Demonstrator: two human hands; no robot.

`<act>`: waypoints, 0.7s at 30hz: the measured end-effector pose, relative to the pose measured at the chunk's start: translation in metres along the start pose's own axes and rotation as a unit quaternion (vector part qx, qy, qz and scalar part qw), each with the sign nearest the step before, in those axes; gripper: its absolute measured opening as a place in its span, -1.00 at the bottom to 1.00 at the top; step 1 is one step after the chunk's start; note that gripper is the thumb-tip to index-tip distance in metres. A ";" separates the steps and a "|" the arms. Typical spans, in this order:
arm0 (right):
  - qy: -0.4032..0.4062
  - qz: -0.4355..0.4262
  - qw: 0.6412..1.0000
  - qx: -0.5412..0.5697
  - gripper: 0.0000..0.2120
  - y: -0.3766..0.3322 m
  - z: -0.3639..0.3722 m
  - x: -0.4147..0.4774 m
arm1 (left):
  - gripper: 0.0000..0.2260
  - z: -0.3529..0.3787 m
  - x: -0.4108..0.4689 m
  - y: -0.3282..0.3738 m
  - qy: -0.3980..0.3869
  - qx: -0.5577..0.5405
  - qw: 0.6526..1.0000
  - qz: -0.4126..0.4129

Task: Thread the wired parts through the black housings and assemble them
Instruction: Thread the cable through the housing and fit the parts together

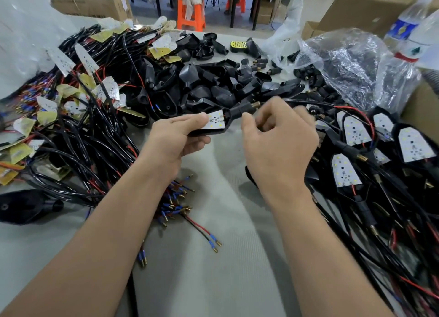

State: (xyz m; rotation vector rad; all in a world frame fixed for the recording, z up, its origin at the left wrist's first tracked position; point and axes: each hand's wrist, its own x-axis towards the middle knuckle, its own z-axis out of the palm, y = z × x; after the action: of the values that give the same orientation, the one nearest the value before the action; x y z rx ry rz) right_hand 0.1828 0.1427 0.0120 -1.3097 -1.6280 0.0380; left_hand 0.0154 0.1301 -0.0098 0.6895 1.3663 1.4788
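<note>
My left hand grips a black housing with a white LED board seated in it, thumb pressed on the board. A black tube with a brass tip sticks out of the housing's narrow end toward the right. My right hand hovers just right of that end with curled fingers that seem to pinch the black wire running off to the right; the fingertips are hidden.
Loose black housings pile up behind my hands. Wired LED boards lie tangled at left, finished assemblies at right. Blue-and-brass terminals spread under my left wrist. A plastic bag, water bottles and cardboard boxes stand at back.
</note>
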 end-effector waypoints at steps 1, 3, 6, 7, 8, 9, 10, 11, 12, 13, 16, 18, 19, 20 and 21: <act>0.013 -0.055 0.998 -0.009 -0.90 -0.002 0.000 -0.002 | -0.84 -0.001 -0.001 0.002 -0.011 -0.008 1.000 -0.006; -0.028 -0.127 0.988 -0.080 -0.68 -0.004 -0.001 -0.004 | -0.73 -0.004 -0.002 0.006 -0.043 -0.054 0.997 -0.023; -0.092 -0.133 0.982 -0.097 -0.63 -0.012 -0.006 -0.002 | -0.66 -0.008 -0.003 0.010 -0.053 -0.118 0.991 -0.027; -0.109 -0.122 0.984 -0.077 -0.66 -0.014 -0.010 0.000 | -0.68 -0.007 -0.003 0.010 -0.050 -0.125 0.991 -0.025; -0.125 -0.111 0.984 -0.058 -0.69 -0.016 -0.015 0.002 | -0.74 -0.007 -0.003 0.011 -0.046 -0.128 0.990 -0.022; -0.139 -0.107 0.983 -0.050 -0.71 -0.018 -0.021 0.004 | -0.77 -0.006 -0.003 0.011 -0.046 -0.132 0.990 -0.019; -0.144 -0.111 0.982 -0.057 -0.72 -0.021 -0.027 0.007 | -0.75 -0.005 -0.003 0.010 -0.054 -0.138 0.989 -0.015; -0.137 -0.120 0.980 -0.079 -0.73 -0.024 -0.035 0.012 | -0.69 -0.005 -0.003 0.010 -0.067 -0.145 0.987 -0.013; -0.111 -0.131 0.979 -0.111 -0.74 -0.027 -0.044 0.017 | -0.63 -0.005 -0.004 0.010 -0.080 -0.151 0.985 -0.013; -0.071 -0.134 0.978 -0.144 -0.74 -0.031 -0.053 0.023 | -0.60 -0.005 -0.004 0.011 -0.089 -0.152 0.984 -0.014; 0.011 -0.109 0.968 -0.224 -0.72 -0.037 -0.083 0.049 | -0.72 -0.004 -0.007 0.011 -0.084 -0.123 0.989 -0.013; -0.017 -0.083 0.948 -0.308 -0.73 -0.029 -0.093 0.060 | -0.79 -0.001 -0.009 0.010 -0.082 -0.083 0.993 -0.009; -0.032 -0.070 0.938 -0.337 -0.77 -0.022 -0.095 0.060 | -0.81 0.000 -0.010 0.009 -0.085 -0.057 0.995 -0.005; -0.046 -0.055 0.933 -0.354 -0.82 -0.015 -0.095 0.056 | -0.83 0.001 -0.011 0.008 -0.087 -0.028 0.996 -0.001; -0.059 -0.036 0.930 -0.360 -0.87 -0.007 -0.095 0.049 | -0.84 0.001 -0.012 0.007 -0.087 0.000 0.996 0.003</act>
State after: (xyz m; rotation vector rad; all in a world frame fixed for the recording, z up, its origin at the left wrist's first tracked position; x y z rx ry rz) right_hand 0.2480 0.1272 0.0951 -1.8132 -1.8733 -0.5871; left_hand 0.0190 0.1206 -0.0001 0.8030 1.2327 1.3886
